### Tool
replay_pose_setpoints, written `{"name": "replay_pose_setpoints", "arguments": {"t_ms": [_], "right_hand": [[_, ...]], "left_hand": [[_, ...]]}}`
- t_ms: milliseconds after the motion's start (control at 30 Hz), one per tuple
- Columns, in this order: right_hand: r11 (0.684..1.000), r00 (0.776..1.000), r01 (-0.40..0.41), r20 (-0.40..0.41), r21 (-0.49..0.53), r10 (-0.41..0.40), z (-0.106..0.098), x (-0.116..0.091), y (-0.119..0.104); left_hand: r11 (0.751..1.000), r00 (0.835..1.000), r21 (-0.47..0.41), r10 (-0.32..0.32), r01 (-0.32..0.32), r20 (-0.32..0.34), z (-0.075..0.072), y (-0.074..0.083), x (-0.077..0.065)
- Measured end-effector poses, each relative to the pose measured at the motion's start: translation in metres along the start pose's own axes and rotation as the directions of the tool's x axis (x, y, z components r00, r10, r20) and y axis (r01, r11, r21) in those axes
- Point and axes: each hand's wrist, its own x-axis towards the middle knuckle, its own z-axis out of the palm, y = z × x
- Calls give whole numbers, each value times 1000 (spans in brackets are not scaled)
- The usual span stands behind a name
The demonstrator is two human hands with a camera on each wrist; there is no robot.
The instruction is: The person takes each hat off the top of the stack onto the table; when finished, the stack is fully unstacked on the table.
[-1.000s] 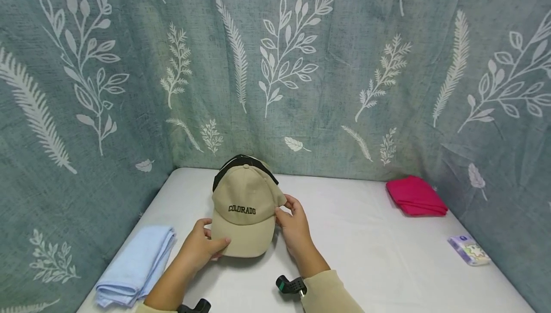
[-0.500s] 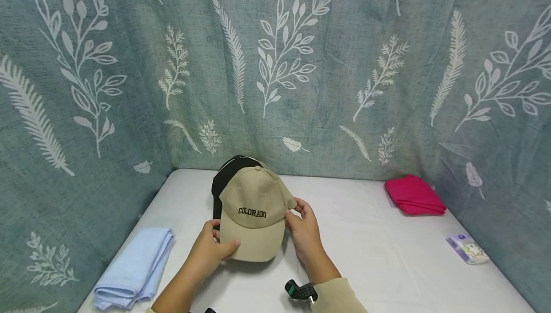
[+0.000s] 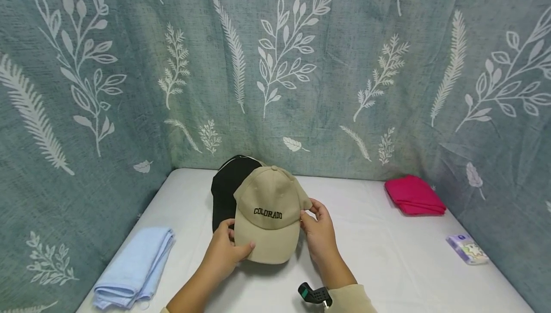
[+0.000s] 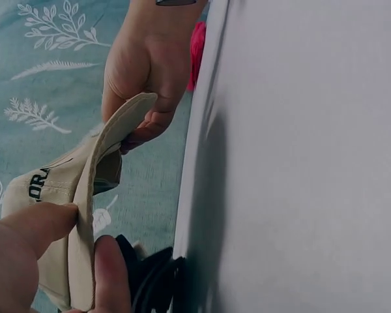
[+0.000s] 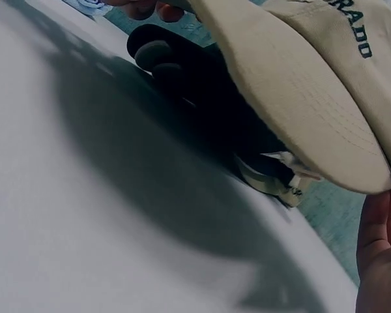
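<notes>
A beige baseball cap (image 3: 268, 198) lettered COLORADO is held up off the table, brim toward the person. My left hand (image 3: 225, 251) pinches the brim's left edge, thumb on top and fingers beneath, as the left wrist view shows. At the cap's right side, my right hand (image 3: 319, 229) pinches the lower edge where crown meets brim. Behind and to the left, a black cap (image 3: 225, 193) rests on the table, partly covered by the beige one. Beyond the black cap, a light edge shows; in the right wrist view the stack (image 5: 195, 78) looks like several nested caps.
A folded light blue cloth (image 3: 133, 267) lies at the front left of the white table (image 3: 387, 265). At the back right is a folded red cloth (image 3: 415, 195), with a small purple-and-white packet (image 3: 468, 249) nearer on the right. A patterned curtain (image 3: 318, 88) surrounds the table.
Both hands have moved the beige cap to the right and slightly toward the person, away from the stack. More of the black cap now shows.
</notes>
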Motion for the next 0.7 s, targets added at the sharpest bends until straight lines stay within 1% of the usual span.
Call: {"name": "replay_pose_setpoints", "arguments": {"t_ms": [200,367,500,700], "right_hand": [[1000,999,23,-25,-7,-23,-12,-1,-8],[1000,999,13,-39,-20,-13,-23,0,-13],[1000,998,10,-63,-14,-11,-33,3,-15],[999,996,-15,-90,-48,11,-48,6,-16]], "left_hand": [[999,1000,20,27,-27,1,11,8,1],[999,999,28,43,-43,3,23,13,4],[996,998,75,56,-55,-5,34,18,6],[992,998,110,55,-55,5,49,23,8]]}}
